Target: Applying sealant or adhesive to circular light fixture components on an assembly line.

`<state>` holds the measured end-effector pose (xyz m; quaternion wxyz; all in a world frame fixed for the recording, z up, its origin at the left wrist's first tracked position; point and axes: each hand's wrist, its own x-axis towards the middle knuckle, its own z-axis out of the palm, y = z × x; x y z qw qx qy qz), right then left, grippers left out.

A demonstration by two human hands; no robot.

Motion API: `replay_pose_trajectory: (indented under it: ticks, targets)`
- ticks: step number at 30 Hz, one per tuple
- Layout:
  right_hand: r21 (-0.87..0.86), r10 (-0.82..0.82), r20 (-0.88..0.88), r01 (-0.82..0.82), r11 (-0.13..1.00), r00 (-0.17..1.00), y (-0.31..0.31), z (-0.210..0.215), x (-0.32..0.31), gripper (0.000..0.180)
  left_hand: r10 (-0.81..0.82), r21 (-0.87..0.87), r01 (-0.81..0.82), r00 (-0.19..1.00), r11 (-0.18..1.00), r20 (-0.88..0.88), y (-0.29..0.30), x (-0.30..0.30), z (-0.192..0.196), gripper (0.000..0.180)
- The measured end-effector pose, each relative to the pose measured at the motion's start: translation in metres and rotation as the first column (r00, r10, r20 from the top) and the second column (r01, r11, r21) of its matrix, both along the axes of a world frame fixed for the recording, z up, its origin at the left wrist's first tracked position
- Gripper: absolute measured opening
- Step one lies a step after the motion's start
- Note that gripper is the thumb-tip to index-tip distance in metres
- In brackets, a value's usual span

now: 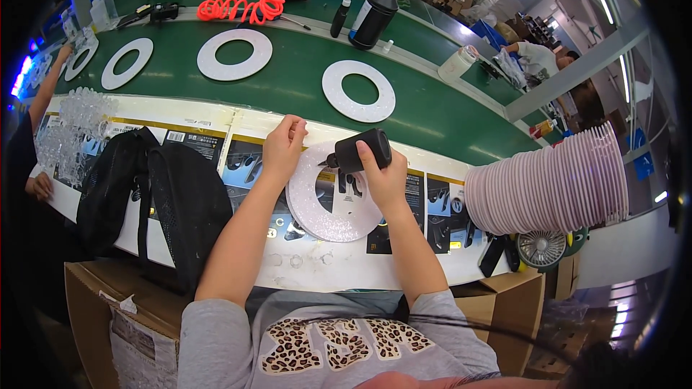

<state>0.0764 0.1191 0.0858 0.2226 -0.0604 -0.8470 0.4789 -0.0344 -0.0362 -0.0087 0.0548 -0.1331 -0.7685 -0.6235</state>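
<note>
Green conveyor belt (288, 79) runs behind the white ring (317, 205), which lies flat on the paper-covered bench in front of the person, and a pink stack of rings (548, 187) sits off to the ring's right. Left hand (282, 145) pinches the ring's upper rim with closed fingertips; right hand (382, 173) wraps tight around a small black bottle (359, 151), nozzle tipped over the ring's top. Best pin the ring firmly and squeeze gently, I'd say, keeping the nozzle close to the surface.

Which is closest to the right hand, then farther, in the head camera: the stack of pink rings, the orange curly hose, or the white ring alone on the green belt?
From the right hand:
1. White ring, just ahead on the belt.
2. Stack of pink rings, to the right.
3. Orange curly hose, far ahead, leftward.
</note>
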Motion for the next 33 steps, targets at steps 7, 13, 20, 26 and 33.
replay_pose_trajectory:
  ticks: [7, 13, 20, 26, 33]
  targets:
    - [-0.006, 0.012, 0.011, -0.012, 1.000, 1.000, 0.002, -0.001, 0.000, 0.037, 0.001, 0.002, -0.001, 0.999, 1.000, -0.033, 0.002, 0.000, 0.000, 0.021]
    - [-0.009, 0.011, 0.027, -0.011, 1.000, 1.000, 0.002, -0.002, 0.000, 0.036, -0.004, -0.006, 0.004, 1.000, 1.000, 0.015, 0.001, 0.001, 0.003, 0.024]
    - [0.047, -0.027, -0.052, 0.029, 0.998, 0.998, 0.000, 0.009, -0.003, 0.035, 0.004, -0.006, -0.004, 1.000, 1.000, -0.005, 0.001, 0.001, 0.002, 0.021]
    - [0.061, -0.023, -0.130, 0.032, 0.998, 0.991, -0.002, 0.004, -0.020, 0.033, 0.017, -0.006, -0.017, 1.000, 1.000, -0.003, 0.000, 0.001, 0.001, 0.021]
    - [0.089, 0.004, -0.053, 0.001, 0.996, 0.999, -0.010, 0.003, -0.027, 0.033, 0.011, -0.002, -0.010, 0.999, 1.000, 0.038, 0.000, 0.002, 0.006, 0.024]
